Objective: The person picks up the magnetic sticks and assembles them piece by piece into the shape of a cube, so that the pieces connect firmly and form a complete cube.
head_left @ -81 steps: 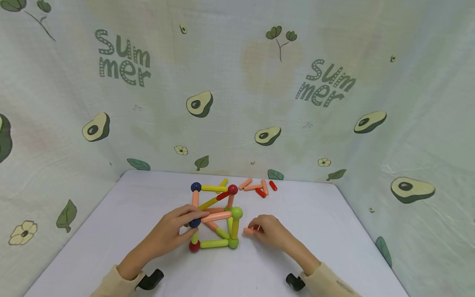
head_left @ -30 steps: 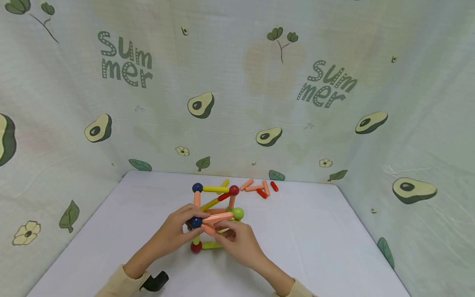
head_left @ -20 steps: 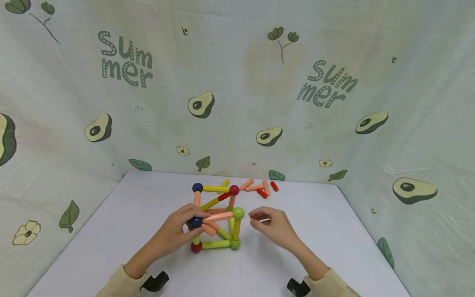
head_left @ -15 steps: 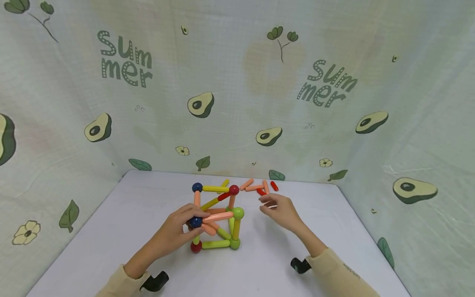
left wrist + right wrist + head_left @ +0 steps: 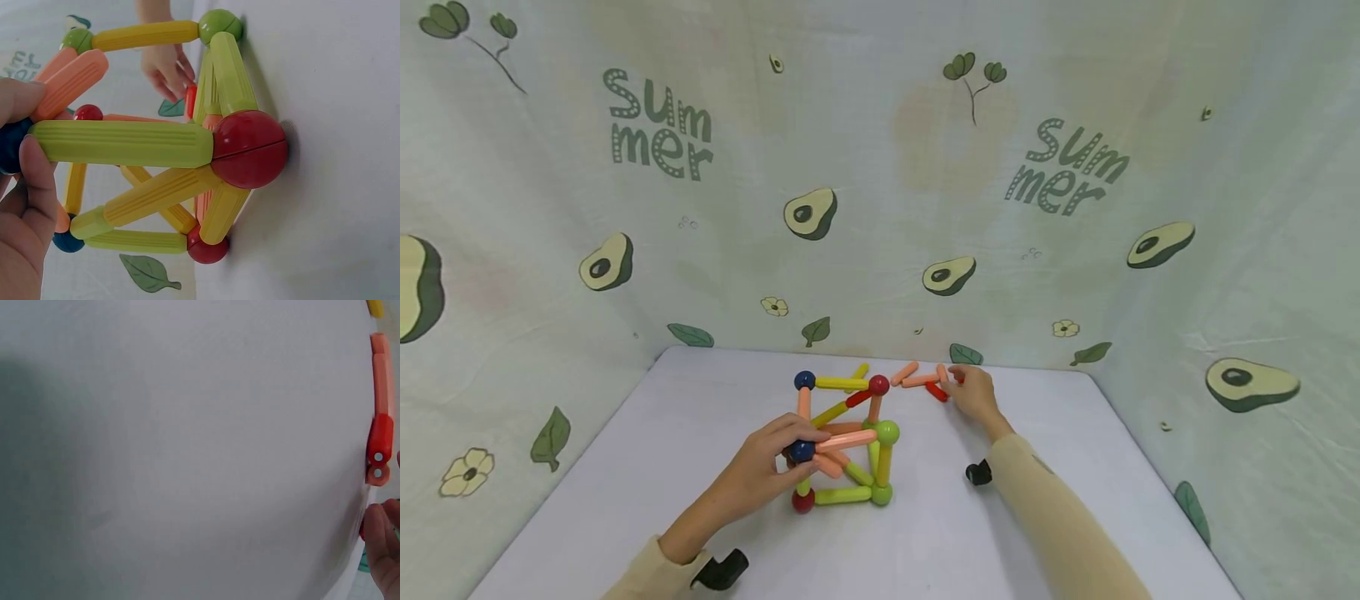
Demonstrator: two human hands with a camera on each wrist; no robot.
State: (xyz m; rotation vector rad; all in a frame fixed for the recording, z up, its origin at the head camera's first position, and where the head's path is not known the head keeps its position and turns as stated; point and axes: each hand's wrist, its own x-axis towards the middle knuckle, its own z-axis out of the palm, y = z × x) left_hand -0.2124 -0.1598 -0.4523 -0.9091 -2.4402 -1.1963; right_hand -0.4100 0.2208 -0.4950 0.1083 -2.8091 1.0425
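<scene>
In the head view my left hand [image 5: 778,457] grips the dark blue ball [image 5: 802,451] at the near upper corner of a frame of magnetic sticks and balls. Two salmon sticks run from that ball; the upper salmon stick [image 5: 847,441] reaches the green ball [image 5: 887,432], while the short lower one ends free. A red ball [image 5: 250,149] forms the bottom corner in the left wrist view. At the back of the table my right hand [image 5: 976,395] has its fingertips around a short red stick [image 5: 190,102], mostly hidden by the fingers in the head view.
Beside my right hand lie several loose salmon sticks [image 5: 905,372] and another red stick [image 5: 936,392]. A yellow stick [image 5: 860,372] lies behind the frame. The white table [image 5: 992,533] meets a printed cloth [image 5: 880,283] at the back and sides.
My right hand brought a short salmon stick to the blue ball, let go of it there, then moved away to the red stick at the back. My left hand keeps its grip.
</scene>
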